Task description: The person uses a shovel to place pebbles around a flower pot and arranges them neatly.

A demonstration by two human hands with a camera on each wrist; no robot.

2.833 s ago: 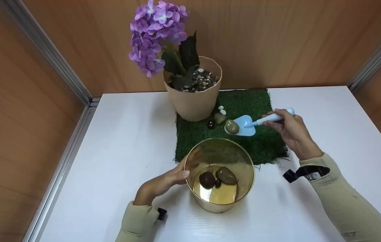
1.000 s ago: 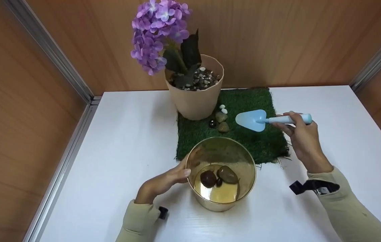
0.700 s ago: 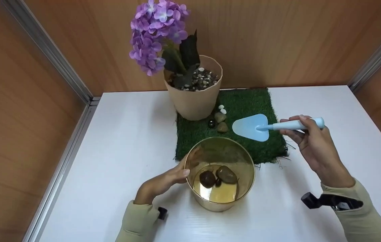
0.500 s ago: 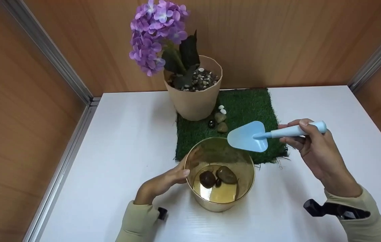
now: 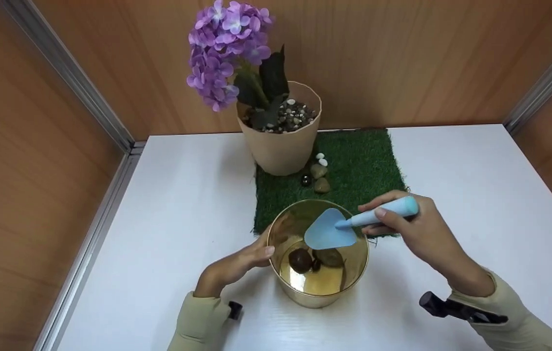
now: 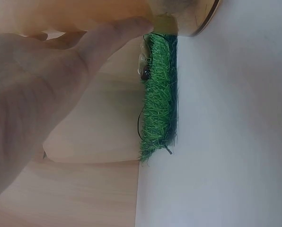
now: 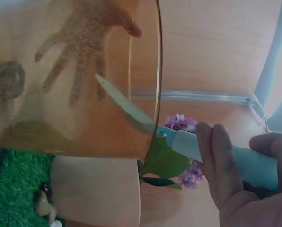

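My right hand [image 5: 419, 231] grips the handle of a light blue hand trowel [image 5: 329, 233]. The trowel's blade is over the mouth of a see-through amber bucket [image 5: 318, 301], with its tip inside the rim in the right wrist view. No stone shows on the blade. Against the bucket's left wall rests my left hand [image 5: 241, 263], its fingers spread and mostly straight as seen through the wall in the right wrist view. On the bucket's floor lie a dark brown stone [image 5: 300, 261], a larger grey-brown stone [image 5: 330, 258] partly behind the blade, and a small dark pebble [image 5: 315, 265].
Behind the bucket lies a green artificial grass mat [image 5: 363, 161]. A beige flowerpot [image 5: 280, 151] with purple flowers [image 5: 229, 44] stands on its left part. Beside the pot sit two brownish stones [image 5: 322, 185], a black pebble [image 5: 306, 180] and white pebbles [image 5: 322, 162]. Wooden panels enclose the white table.
The trowel carried a brownish stone earlier; that stone now lies on the mat by the others. My right hand has since brought the bare trowel toward me over the bucket. The left hand stayed put.
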